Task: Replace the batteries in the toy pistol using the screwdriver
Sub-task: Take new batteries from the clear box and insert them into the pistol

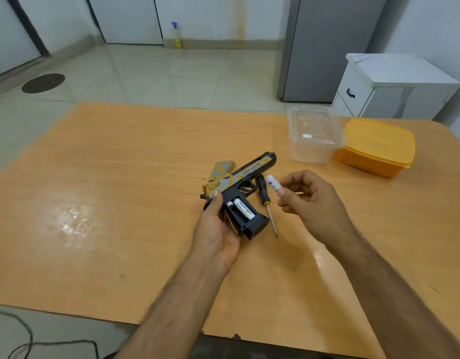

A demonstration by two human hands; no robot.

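Holding pistol point(239, 185), two batteries point(243, 209)

Both forearms are bare and enter from the bottom edge, the left from about 7 o'clock and the right from about 5 o'clock, converging toward the centre. The left hand point(218, 226) lies palm up, fingers curled around the toy pistol point(239, 187), thumb pressed on its rear. The right hand point(311, 200) hovers at 3 o'clock of the left, fingers bent, thumb and forefinger pinching a white battery point(273, 183) that points toward 11 o'clock.
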